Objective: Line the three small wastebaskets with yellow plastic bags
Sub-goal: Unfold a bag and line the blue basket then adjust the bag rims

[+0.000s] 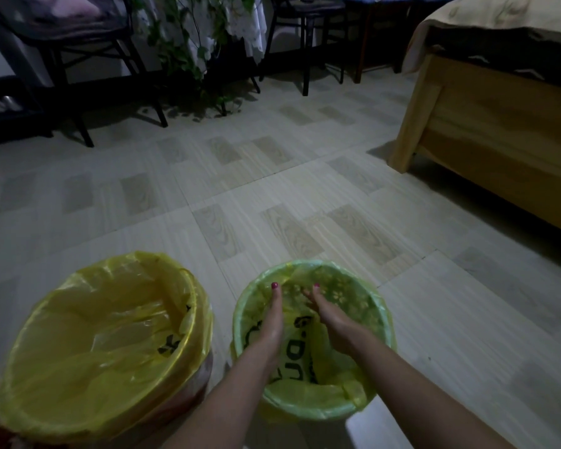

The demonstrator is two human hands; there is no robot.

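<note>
Yellow plastic bag [104, 338] lines the larger wastebasket [188, 393] at lower left; its edge is folded over the rim all round, black print shows on the inner wall, nothing else inside. Second, smaller green wastebasket [308, 408] stands just to its right on the tiled floor [272, 196], also lined, with the second bag [344, 299] looking green-yellow over the patterned wall and folded over the rim. Both hands are down inside it. Left hand [271, 328] lies flat against the liner, fingers [276, 298] straight and pressed together. Right hand [332, 322] sits beside it, fingers extended and slightly spread on the plastic, not pinching anything. Wooden bed frame [499, 137] at right, chair legs [78, 102] and a plant [188, 43] at the back.
</note>
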